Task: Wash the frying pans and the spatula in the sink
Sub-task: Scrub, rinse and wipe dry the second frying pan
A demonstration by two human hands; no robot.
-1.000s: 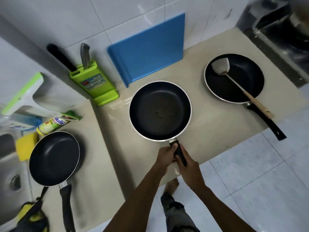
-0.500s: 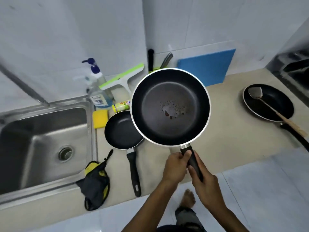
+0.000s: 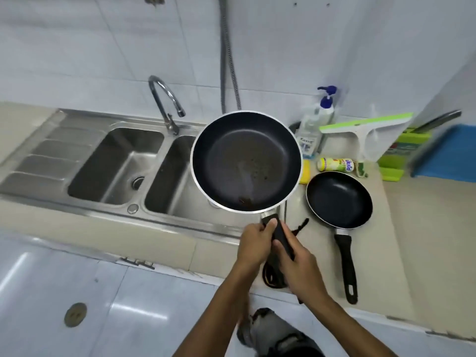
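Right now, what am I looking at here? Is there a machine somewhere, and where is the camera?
No machine: a person wears one wide-angle camera on the head, looking down at their own arms. Both hands, left hand and right hand, grip the handle of a large frying pan, held in the air over the right basin of a steel double sink. Dark residue sits inside the pan. On the counter beside the sink lie a smaller frying pan, a soap bottle, a squeegee and a yellow sponge.

Both hands (image 3: 279,249) hold large pan (image 3: 246,161) (greasy) over sink (image 3: 164,176).
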